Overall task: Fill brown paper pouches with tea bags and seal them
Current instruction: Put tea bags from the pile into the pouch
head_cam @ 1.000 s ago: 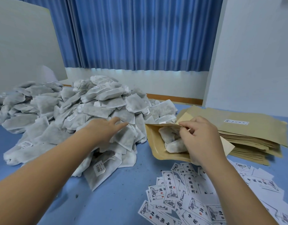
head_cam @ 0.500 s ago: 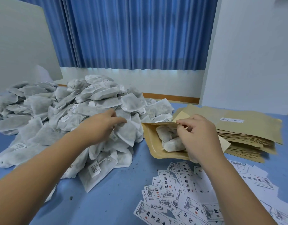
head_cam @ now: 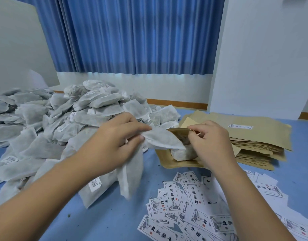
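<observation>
Mid-fill here: left hand pinches what looks like 2 tea bags, 1 nosing into the pouch lying just right of the heap. Right hand pinches its top flap up. Next I'd need to slide both in cleanly.

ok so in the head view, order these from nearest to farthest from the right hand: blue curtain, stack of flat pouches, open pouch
1. open pouch: in front of the person; the right hand pinches its top edge.
2. stack of flat pouches: just to the hand's right.
3. blue curtain: far back, hanging at the rear.
</observation>
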`<state>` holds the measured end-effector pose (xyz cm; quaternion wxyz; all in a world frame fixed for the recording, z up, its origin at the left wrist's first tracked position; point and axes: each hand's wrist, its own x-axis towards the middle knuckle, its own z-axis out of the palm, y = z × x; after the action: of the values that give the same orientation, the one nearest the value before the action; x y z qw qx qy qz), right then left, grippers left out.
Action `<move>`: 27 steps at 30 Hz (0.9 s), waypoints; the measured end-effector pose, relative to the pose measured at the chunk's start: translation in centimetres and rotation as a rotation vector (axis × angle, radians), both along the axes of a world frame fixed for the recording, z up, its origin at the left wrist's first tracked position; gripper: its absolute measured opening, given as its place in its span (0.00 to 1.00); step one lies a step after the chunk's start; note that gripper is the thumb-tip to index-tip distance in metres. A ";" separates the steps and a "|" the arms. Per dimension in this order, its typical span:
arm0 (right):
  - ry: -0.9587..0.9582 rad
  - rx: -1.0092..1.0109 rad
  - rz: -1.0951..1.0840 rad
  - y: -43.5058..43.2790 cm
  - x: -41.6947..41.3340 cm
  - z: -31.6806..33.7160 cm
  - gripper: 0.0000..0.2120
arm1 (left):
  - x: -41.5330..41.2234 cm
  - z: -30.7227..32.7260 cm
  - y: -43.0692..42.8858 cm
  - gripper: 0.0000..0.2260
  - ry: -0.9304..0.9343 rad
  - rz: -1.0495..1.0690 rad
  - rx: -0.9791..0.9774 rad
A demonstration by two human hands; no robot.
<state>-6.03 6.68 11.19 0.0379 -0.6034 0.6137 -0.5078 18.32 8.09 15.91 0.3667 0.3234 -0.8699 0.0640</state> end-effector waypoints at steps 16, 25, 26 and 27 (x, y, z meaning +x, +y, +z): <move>-0.038 0.000 0.058 -0.1 0.2 0.1 0.11 | -9.9 -2.1 -1.0 0.09 -0.409 0.533 0.264; -0.115 -0.033 0.088 -0.6 0.2 -0.2 0.12 | -13.0 -2.9 -3.3 0.03 -0.411 0.313 0.362; -0.128 -0.031 0.087 -0.6 0.1 -0.2 0.12 | -12.9 -3.0 -3.6 0.03 -0.376 0.289 0.389; -0.136 -0.028 0.085 -0.6 0.0 -0.2 0.12 | -12.8 -3.2 -3.8 0.04 -0.324 0.262 0.422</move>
<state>-5.99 6.05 10.94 0.0924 -0.5935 0.5763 -0.5541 5.52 4.30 12.71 0.1363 0.4878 -0.8620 -0.0207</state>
